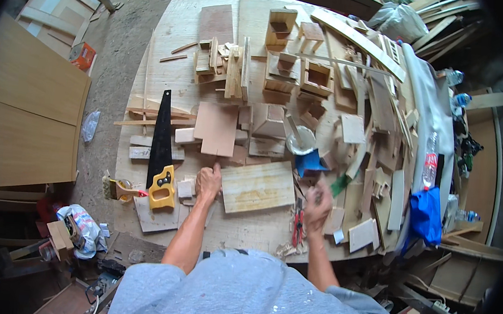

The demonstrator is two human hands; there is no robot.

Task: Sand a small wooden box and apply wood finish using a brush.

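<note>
My left hand (pixel 208 182) is closed with its thumb up, just below a notched plywood piece (pixel 215 129). Whatever its curled fingers may hold is hidden. To its right lies a rectangular board (pixel 259 187) with yellowish stains. My right hand (pixel 318 203), slightly blurred, is closed beyond the board's right end; I cannot make out anything in it. Close to that hand are red-handled pliers (pixel 298 224) and a blue piece (pixel 309 162) beside a white tub (pixel 301 141). A handsaw (pixel 163 161) with a yellow handle lies left of my left hand.
Small wooden box-like pieces (pixel 279 31) stand at the far middle of the worktable (pixel 174 18). Offcuts (pixel 382 102) crowd its right side, near a blue bag (pixel 425 214) and a plastic bottle (pixel 430 161). A paintbrush (pixel 120 191) rests at the left edge.
</note>
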